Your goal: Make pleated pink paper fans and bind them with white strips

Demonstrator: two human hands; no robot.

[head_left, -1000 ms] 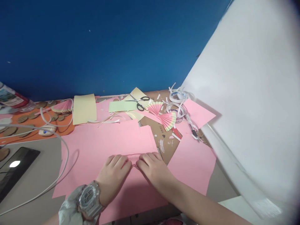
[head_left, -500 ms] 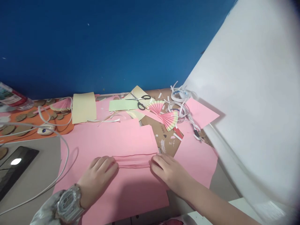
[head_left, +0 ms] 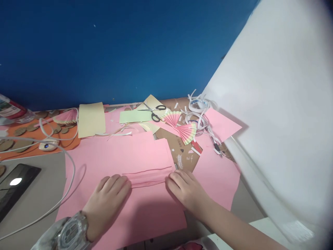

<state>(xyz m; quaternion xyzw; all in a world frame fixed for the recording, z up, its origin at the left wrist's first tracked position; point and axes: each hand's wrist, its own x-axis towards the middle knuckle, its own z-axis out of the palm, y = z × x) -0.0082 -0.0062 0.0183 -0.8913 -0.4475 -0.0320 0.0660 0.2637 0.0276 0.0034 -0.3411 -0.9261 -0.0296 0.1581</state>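
A pink sheet with narrow pleats (head_left: 148, 178) along its near edge lies on larger pink paper (head_left: 145, 215). My left hand (head_left: 110, 196) grips the left end of the pleats, its fingers curled together. At the right end of the same folds, my right hand (head_left: 186, 189) has its fingers closed on the paper. The fingertips and thumbs are partly hidden. Beyond the hands, the flat part of the pleated sheet stretches away. A clear watch sits on my left wrist.
Scissors (head_left: 155, 113), a green paper strip (head_left: 135, 116) and a pleated pink fan (head_left: 182, 128) lie farther back. White tape rolls and strips (head_left: 198, 105) are at the back right. On the left are a phone (head_left: 17, 185), a cable and a bottle (head_left: 13, 110).
The pleated strip now slants slightly, its right end raised a little in view. Both hands keep their hold with only small shifts. The whole view has moved slightly.
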